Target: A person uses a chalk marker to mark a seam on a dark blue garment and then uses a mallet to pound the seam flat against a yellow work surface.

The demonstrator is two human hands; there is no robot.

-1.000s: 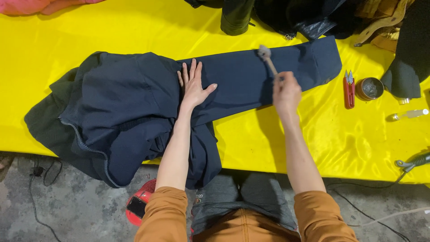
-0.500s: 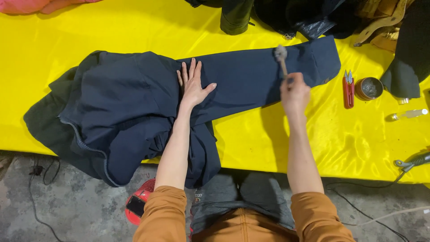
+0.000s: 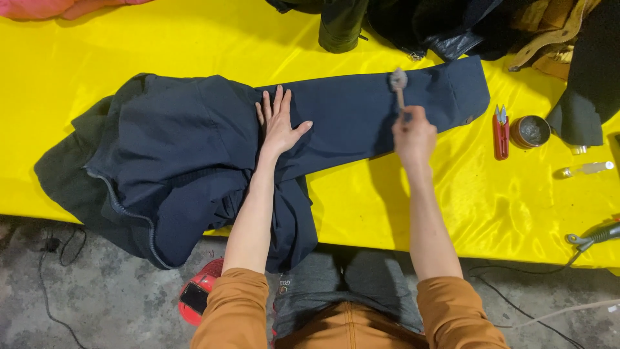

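A dark navy jacket (image 3: 181, 148) lies spread on a yellow-covered table (image 3: 194, 45), one sleeve (image 3: 361, 110) stretched to the right. My left hand (image 3: 279, 121) rests flat on the jacket where the sleeve joins the body, fingers spread. My right hand (image 3: 413, 134) is closed around the handle of a small brush (image 3: 398, 83), whose grey bristled head touches the upper part of the sleeve near the cuff.
Red thread snips (image 3: 500, 132) and a small round tin (image 3: 529, 131) lie right of the cuff, with a small clear bottle (image 3: 586, 169) beyond. Dark clothing (image 3: 439, 22) is piled at the back. A corded tool (image 3: 594, 236) sits at the right edge. A red object (image 3: 197, 298) lies on the floor.
My right hand has carried the brush to the right along the sleeve toward the cuff. My left hand has stayed flat on the jacket.
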